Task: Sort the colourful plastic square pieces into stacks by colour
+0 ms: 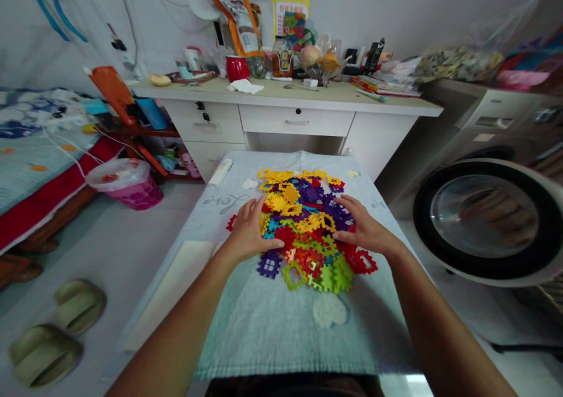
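Note:
A heap of flat plastic interlocking pieces [308, 215] in yellow, purple, red, green and blue lies on a small table covered with a pale blue cloth [272, 321]. My left hand [250, 230] rests flat on the heap's left side, fingers spread. My right hand [363, 227] lies flat on the heap's right side, fingers stretched toward the middle. Neither hand grips a piece. A purple piece [269, 265] and green pieces [328, 277] sit at the heap's near edge.
A white desk [299, 118] crowded with a red mug [236, 68], jars and papers stands behind the table. A washing machine door [488, 218] is at the right. At the left are a bed [39, 162], a pink bin [125, 183] and green slippers [57, 332] on the floor.

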Motion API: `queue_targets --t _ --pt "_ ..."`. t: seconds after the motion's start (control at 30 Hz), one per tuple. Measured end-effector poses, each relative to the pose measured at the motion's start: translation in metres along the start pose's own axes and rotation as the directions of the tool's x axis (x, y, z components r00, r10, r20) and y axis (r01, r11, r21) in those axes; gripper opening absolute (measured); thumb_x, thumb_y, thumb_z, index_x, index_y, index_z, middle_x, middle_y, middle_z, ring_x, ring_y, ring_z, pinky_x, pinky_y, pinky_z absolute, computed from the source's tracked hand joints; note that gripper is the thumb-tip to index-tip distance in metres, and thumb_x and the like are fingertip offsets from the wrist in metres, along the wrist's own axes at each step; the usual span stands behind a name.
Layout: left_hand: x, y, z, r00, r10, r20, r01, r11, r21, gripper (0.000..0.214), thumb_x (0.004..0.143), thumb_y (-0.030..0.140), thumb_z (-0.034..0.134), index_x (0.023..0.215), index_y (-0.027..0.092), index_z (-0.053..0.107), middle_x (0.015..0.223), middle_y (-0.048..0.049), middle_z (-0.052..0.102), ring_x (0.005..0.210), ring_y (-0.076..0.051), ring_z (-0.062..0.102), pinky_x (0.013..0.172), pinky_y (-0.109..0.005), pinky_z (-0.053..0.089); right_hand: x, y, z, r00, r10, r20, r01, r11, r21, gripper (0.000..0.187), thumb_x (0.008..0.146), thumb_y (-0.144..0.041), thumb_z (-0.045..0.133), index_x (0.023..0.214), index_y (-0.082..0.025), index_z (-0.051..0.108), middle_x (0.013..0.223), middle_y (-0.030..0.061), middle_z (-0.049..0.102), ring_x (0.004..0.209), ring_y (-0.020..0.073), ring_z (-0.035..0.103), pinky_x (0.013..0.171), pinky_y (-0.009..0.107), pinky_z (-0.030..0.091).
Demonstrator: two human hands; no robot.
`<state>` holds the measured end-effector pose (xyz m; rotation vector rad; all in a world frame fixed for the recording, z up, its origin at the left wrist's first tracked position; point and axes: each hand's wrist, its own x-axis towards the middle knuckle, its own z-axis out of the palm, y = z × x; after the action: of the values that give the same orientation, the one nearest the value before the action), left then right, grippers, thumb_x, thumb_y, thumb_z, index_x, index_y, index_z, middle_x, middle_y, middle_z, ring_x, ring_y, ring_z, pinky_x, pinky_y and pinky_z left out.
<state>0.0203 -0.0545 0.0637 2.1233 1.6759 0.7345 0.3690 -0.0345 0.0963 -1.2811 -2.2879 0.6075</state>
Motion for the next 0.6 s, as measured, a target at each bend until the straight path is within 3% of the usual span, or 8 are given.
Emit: queue_targets --t 0.13,0.23,0.37,0.47,0.6 --pt "-0.026 -0.003 0.011 0.988 -0.114 0.107 0.101 0.987 0.125 0.137 0.047 0.064 0.087 0.158 0.026 0.015 0.163 -0.0216 0.017 0.151 -0.046 0.016 0.118 -0.06 0.023 -0.05 0.011 0.023 0.989 0.088 0.122 -0.079 0.994 -0.076 0.133 0.063 -0.07 0.08 0.163 -0.027 0.005 0.167 0.0187 0.013 0.152 0.0422 0.016 0.12 0.062 0.022" --pt "-0.032 0.006 0.022 0.98 -0.119 0.161 0.083 0.973 0.215 0.138 0.045 0.057 0.09 0.158 0.027 0.016 0.162 -0.021 0.022 0.15 -0.047 0.017 0.117 -0.063 0.02 -0.06 0.006 0.044 0.974 0.13 0.188 -0.111 0.988 -0.109 0.147 0.053 -0.068 0.086 0.163 -0.028 -0.003 0.168 0.0197 0.005 0.153 0.0448 0.01 0.119 0.064 0.019" --pt "-0.025 0.023 0.033 0.99 0.034 0.14 -0.065 0.972 0.227 0.132 0.051 0.048 0.089 0.159 0.029 0.015 0.159 -0.0175 0.031 0.145 -0.043 0.031 0.117 -0.059 0.025 -0.04 -0.008 0.055 0.986 0.078 0.149 -0.069 0.996 -0.064 0.142 0.056 -0.065 0.087 0.163 -0.025 0.003 0.167 0.0206 0.013 0.152 0.0418 0.016 0.121 0.061 0.021" --pt "-0.015 0.03 0.035 0.992 0.069 0.106 -0.09 0.975 0.205 0.121 0.057 0.039 0.086 0.158 0.029 0.02 0.156 -0.0179 0.033 0.141 -0.041 0.037 0.114 -0.057 0.032 -0.018 -0.012 0.058 0.997 -0.001 0.08 -0.001 0.999 0.033 0.129 0.063 -0.054 0.087 0.163 -0.022 0.011 0.164 0.0209 0.021 0.151 0.0373 0.024 0.122 0.055 0.024" --pt "-0.001 0.031 0.036 0.988 0.131 0.081 -0.134 0.99 0.034 0.114 0.058 0.04 0.087 0.155 0.026 0.028 0.155 -0.0166 0.031 0.143 -0.038 0.037 0.116 -0.052 0.037 0.005 -0.013 0.065 0.999 0.017 -0.051 -0.009 0.989 0.15 0.109 0.071 -0.036 0.083 0.16 -0.024 0.021 0.161 0.0168 0.033 0.147 0.0321 0.034 0.122 0.052 0.026"
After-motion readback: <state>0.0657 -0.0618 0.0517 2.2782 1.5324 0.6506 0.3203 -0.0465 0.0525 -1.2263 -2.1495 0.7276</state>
